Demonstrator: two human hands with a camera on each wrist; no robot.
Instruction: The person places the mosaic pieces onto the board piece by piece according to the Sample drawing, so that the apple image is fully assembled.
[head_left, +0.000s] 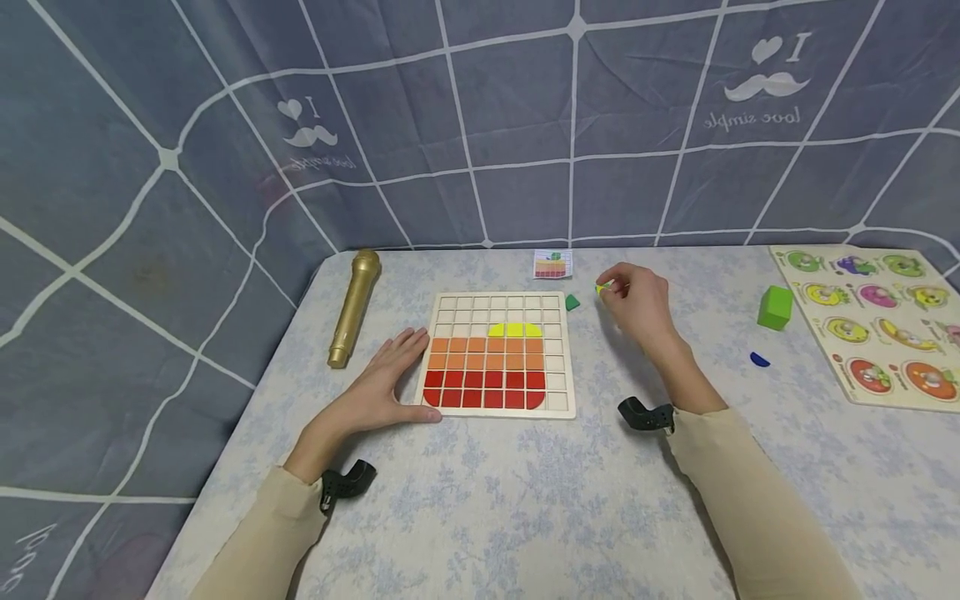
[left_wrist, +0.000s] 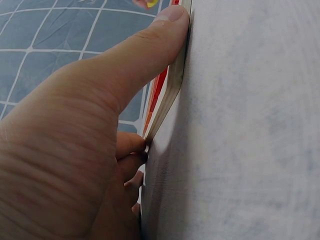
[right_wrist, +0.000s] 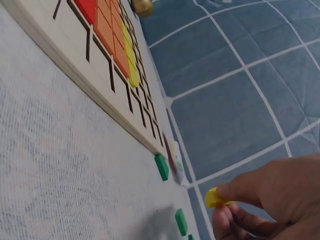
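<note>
A square wooden grid board [head_left: 557, 358] lies on the table, with rows of red and orange tiles and a short yellow row above them. My left hand [head_left: 378, 387] rests at its left side, fingers extended along that edge and thumb on the near left corner. Right of the board, my right hand [head_left: 641, 308] pinches a small yellow tile [right_wrist: 214, 198] between thumb and fingers, raised above the table. A green tile [head_left: 572, 302] lies by the board's upper right edge. Another green tile [right_wrist: 181, 222] shows below the right hand in the right wrist view.
Behind the board is a small picture card [head_left: 552, 264]. A gold microphone-shaped object [head_left: 352, 312] lies at left. To the right are a green block [head_left: 775, 308], a blue half-round piece [head_left: 760, 359] and a fruit picture board [head_left: 847, 379]. A grey-blue curtain [head_left: 517, 125] hangs behind the table.
</note>
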